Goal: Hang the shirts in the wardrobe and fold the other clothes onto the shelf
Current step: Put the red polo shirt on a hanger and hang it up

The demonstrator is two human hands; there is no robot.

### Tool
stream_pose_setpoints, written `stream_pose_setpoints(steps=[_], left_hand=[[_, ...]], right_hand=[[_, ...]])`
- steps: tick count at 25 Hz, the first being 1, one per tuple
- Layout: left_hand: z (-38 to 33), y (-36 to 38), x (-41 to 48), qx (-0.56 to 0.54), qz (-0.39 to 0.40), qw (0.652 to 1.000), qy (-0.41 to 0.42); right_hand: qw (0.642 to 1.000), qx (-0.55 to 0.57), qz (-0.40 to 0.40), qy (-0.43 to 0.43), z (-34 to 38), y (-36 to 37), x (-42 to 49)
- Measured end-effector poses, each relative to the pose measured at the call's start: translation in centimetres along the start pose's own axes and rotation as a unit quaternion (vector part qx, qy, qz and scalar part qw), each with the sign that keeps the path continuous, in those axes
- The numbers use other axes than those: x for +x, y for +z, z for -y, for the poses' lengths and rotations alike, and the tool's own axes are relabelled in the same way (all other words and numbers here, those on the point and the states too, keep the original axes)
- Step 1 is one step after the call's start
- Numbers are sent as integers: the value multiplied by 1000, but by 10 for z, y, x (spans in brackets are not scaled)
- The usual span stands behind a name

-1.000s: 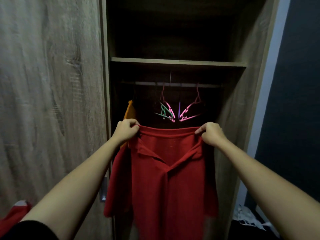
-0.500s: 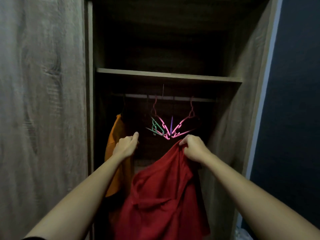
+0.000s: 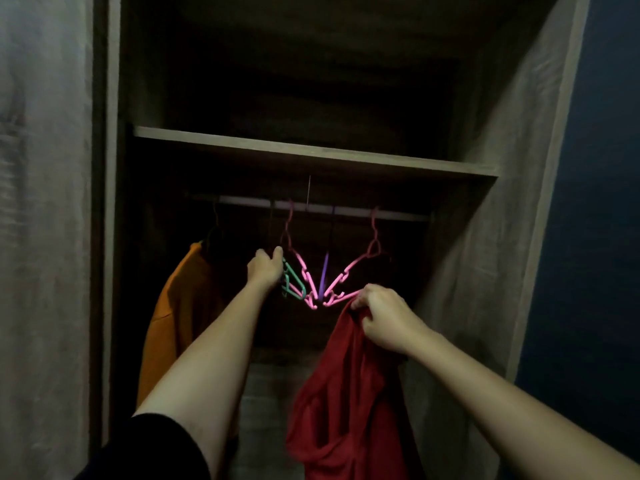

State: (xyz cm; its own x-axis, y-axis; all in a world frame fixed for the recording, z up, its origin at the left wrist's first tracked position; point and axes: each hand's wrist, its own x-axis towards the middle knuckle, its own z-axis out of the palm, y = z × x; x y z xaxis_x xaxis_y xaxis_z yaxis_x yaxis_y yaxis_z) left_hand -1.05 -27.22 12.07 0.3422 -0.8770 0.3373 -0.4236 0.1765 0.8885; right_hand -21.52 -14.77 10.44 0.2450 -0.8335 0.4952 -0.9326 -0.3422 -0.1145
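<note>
Below the rail (image 3: 311,207), an orange shirt (image 3: 176,306) is already hung at its left end. The red shirt (image 3: 346,393), unhung, is bunched in the right hand (image 3: 384,317); a green hanger (image 3: 292,282) is gripped by the left hand (image 3: 265,270). Folding is judged outstanding.

Wood-grain wardrobe (image 3: 519,161) standing open, interior dim. Flat wooden shelf board (image 3: 311,154) spanning the full width about halfway up the view; top face not visible from below, so contents cannot be told. Just beneath, pale metal hanging rail (image 3: 398,215) running side to side. Hooked over the rail: orange garment (image 3: 176,306) at the far left on a dark hanger, then a cluster of thin plastic hangers tilted toward one another at their lower ends, namely two pink hangers (image 3: 349,275), a green hanger (image 3: 294,282) and a purple hanger (image 3: 325,275) between them. Lower back panel faintly lit, otherwise shadowed.
</note>
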Motion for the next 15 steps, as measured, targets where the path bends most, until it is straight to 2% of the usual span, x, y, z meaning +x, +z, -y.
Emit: stream_pose_setpoints(steps=[2, 7, 11, 15], left_hand=[[-1, 17, 12, -25, 8, 999, -25], [-6, 40, 29, -16, -25, 1000, 0], [-7, 34, 20, -27, -47, 998, 28], [10, 17, -5, -47, -68, 997, -8]], right_hand=[[1000, 7, -2, -3, -13, 2, 1], [1000, 24, -8, -1, -35, 5, 5], [999, 41, -6, 12, -39, 17, 6], [998, 56, 7, 14, -28, 29, 3]])
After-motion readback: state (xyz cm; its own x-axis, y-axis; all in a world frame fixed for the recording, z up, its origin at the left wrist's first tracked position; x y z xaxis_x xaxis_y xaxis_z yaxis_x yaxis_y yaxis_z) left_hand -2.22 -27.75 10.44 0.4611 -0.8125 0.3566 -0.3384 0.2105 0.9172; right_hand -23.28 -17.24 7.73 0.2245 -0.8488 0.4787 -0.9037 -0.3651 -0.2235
